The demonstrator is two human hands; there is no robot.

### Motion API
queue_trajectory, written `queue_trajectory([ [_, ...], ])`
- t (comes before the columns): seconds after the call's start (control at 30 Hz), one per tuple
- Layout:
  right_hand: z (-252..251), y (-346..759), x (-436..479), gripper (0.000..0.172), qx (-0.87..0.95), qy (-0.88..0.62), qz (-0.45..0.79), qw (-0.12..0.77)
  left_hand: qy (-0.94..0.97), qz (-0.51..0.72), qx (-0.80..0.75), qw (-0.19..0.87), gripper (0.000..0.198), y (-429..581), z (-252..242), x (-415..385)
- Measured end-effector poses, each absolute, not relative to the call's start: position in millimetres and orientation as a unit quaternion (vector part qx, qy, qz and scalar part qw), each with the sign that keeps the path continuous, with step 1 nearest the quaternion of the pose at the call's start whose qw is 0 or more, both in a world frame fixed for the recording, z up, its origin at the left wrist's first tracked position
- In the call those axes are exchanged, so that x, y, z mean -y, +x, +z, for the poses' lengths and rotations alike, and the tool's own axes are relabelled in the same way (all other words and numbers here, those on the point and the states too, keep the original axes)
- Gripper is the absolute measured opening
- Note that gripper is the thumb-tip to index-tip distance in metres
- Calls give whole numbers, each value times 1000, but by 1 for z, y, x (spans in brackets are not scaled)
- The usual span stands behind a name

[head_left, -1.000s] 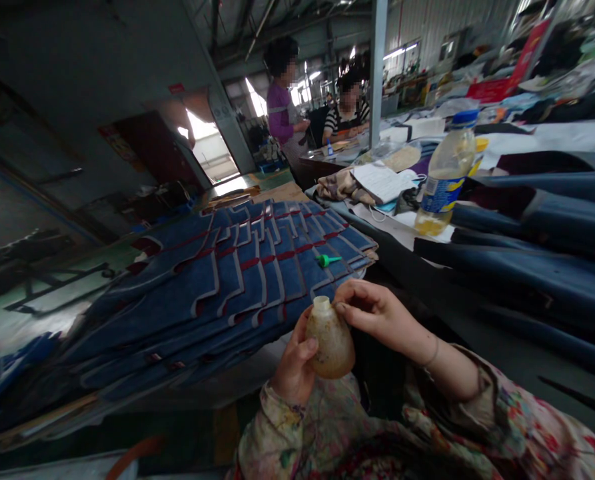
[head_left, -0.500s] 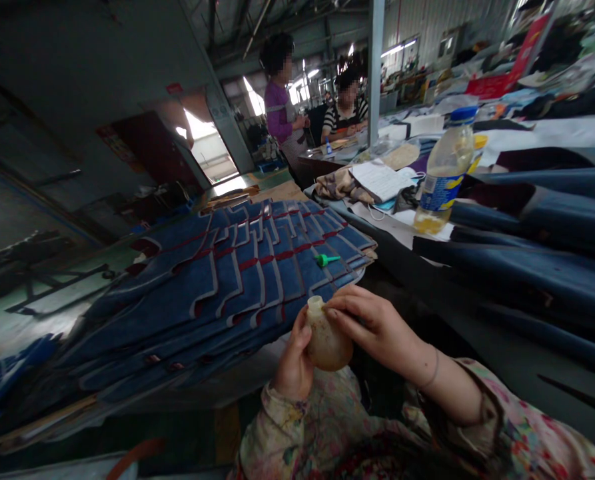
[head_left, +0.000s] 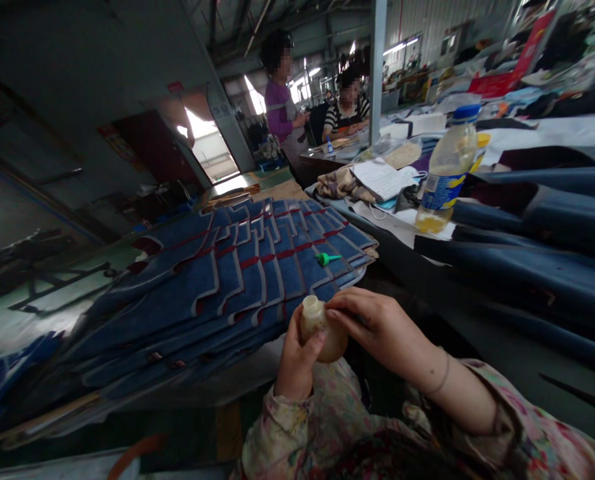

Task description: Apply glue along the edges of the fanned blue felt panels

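My left hand (head_left: 298, 357) is wrapped round a small, round, yellowish squeeze bottle (head_left: 332, 343) whose neck is uncapped. My right hand (head_left: 377, 327) has its fingertips pressed together against the bottle's upper right side, by the neck; whether they pinch anything is hidden. Beyond the hands, a green nozzle cap (head_left: 327, 258) lies on overlapping blue pieces (head_left: 262, 267) with grey and dark red edges. A larger clear bottle (head_left: 447, 170) with a blue cap and blue label stands at the right, holding some yellow stuff at its bottom.
More blue pieces (head_left: 542, 260) are piled on the right-hand table. Papers (head_left: 384, 179), a mask and a patterned cloth (head_left: 344, 183) lie near the clear bottle. Two people, one standing (head_left: 280, 113) and one sitting (head_left: 344, 117), are in the background by a grey post (head_left: 377, 67).
The small bottle has tilted, its neck shifting slightly left and facing more towards me. My left thumb now lies across its front. My right hand stays by the neck.
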State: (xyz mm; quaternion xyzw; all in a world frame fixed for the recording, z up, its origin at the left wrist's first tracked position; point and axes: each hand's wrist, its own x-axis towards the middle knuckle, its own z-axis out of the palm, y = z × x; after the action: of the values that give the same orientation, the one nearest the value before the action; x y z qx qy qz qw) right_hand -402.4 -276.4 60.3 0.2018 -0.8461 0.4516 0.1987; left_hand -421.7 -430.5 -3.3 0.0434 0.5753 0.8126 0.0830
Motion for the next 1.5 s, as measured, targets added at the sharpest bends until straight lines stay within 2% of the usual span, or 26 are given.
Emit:
queue_trajectory([
  [0.23,67,-401,279,14,895,217,325,214,77,682,-727,-5,59,-415,14,431],
  [0.37,69,-401,282,11,905,242,260,235,68,672,-735,-60,59,-412,17,427],
  [0.6,63,-407,283,10,892,242,271,269,95,633,-760,-112,52,-415,18,427],
  [0.73,57,-409,280,6,866,257,336,268,100,649,-752,-54,53,-414,23,429],
  [0.97,50,-414,274,8,772,254,523,258,76,736,-669,71,53,-412,21,427],
  [1.17,44,-420,271,12,709,210,648,180,78,795,-590,118,56,-413,13,425],
  [1.5,26,-426,271,17,582,146,799,24,87,812,-547,183,57,-412,20,423],
])
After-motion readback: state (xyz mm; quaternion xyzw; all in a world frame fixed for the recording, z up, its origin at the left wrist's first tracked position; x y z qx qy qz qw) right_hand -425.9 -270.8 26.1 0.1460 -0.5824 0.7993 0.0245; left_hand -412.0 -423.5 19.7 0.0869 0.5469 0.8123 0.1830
